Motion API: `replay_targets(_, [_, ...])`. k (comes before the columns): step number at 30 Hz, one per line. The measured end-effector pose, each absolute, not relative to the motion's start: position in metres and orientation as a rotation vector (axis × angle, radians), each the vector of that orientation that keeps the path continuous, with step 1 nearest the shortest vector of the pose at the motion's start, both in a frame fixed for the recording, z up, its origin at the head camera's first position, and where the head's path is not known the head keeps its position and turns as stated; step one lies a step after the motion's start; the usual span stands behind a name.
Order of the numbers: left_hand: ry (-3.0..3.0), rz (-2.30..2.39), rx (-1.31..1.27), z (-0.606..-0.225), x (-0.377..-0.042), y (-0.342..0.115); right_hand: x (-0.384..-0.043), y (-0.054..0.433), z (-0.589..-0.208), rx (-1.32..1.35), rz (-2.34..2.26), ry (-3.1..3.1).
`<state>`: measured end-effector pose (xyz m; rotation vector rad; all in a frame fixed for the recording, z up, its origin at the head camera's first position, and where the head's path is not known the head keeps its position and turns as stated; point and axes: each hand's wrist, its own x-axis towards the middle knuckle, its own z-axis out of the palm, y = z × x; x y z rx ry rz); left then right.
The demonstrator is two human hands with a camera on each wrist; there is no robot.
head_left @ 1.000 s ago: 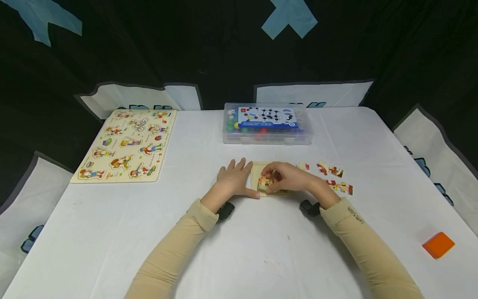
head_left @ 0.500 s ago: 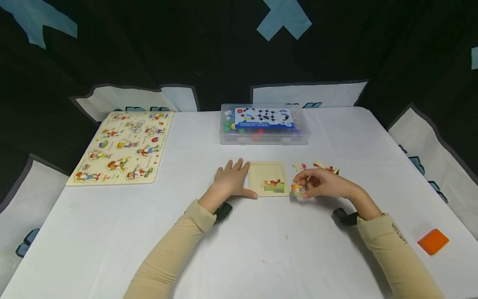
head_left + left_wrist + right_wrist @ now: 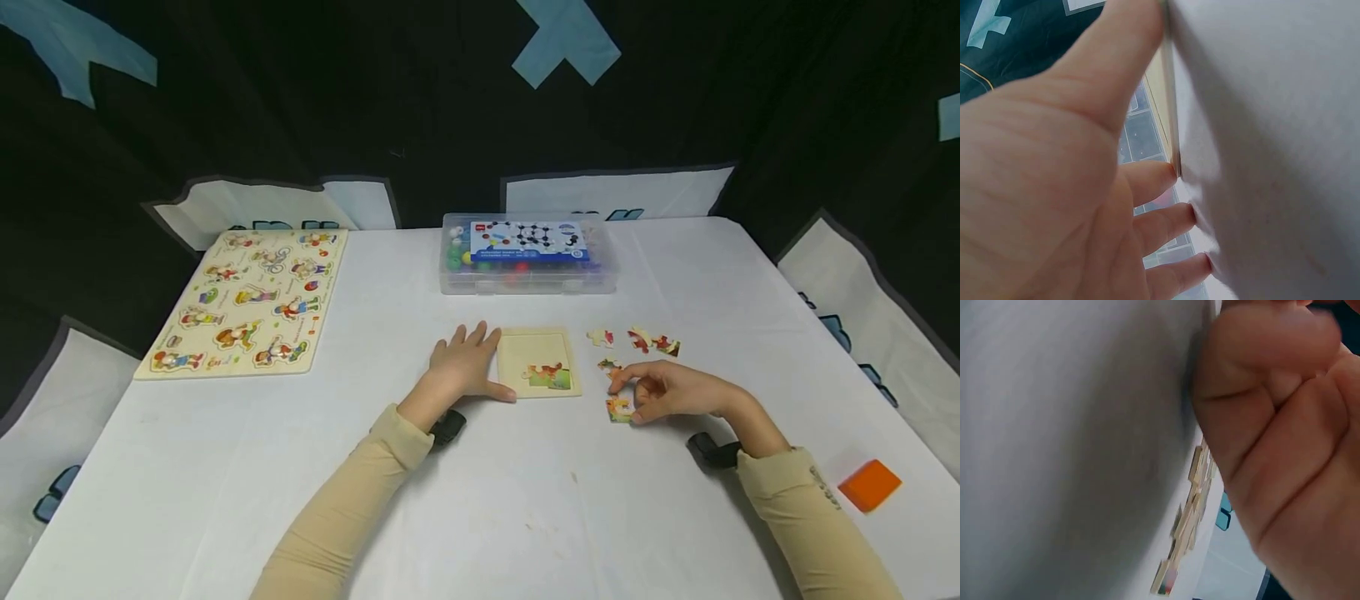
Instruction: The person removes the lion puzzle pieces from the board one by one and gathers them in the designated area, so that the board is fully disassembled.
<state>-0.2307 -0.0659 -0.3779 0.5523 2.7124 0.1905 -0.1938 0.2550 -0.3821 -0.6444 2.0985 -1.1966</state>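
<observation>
My left hand (image 3: 465, 364) lies with fingers spread at the left edge of a small square wooden puzzle tray (image 3: 532, 346). In the left wrist view, the tray's edge (image 3: 1171, 119) runs between the thumb and a fingertip. Joined puzzle pieces (image 3: 549, 377) fill part of the tray's lower right. To the right of the tray, my right hand (image 3: 675, 390) pinches a yellow-and-green puzzle piece (image 3: 619, 409) at the tabletop, thumb on its right side and index finger at its upper edge. Another piece (image 3: 610, 365) lies just beyond that index finger.
More loose puzzle pieces (image 3: 654, 342) lie behind my right hand. A clear plastic box (image 3: 528, 279) of coloured balls stands at the back. At the left is a large picture board (image 3: 247, 304), and an orange block (image 3: 870, 485) sits near the right edge.
My right hand has lifted the yellow-and-green puzzle piece out of the tray and carried it right, down to the table. My left hand stays at the tray.
</observation>
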Motion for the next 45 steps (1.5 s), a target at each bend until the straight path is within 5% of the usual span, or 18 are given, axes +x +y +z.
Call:
replay_targets(19, [2.701, 0.163, 0.537, -0.378, -0.230, -0.064, -0.234, 0.167, -0.379, -0.671, -1.174, 2.063])
replay_targets(45, [2.705, 0.156, 0.543, -0.378, -0.233, -0.065, -0.239, 0.142, -0.375, -0.691, -0.959, 2.169])
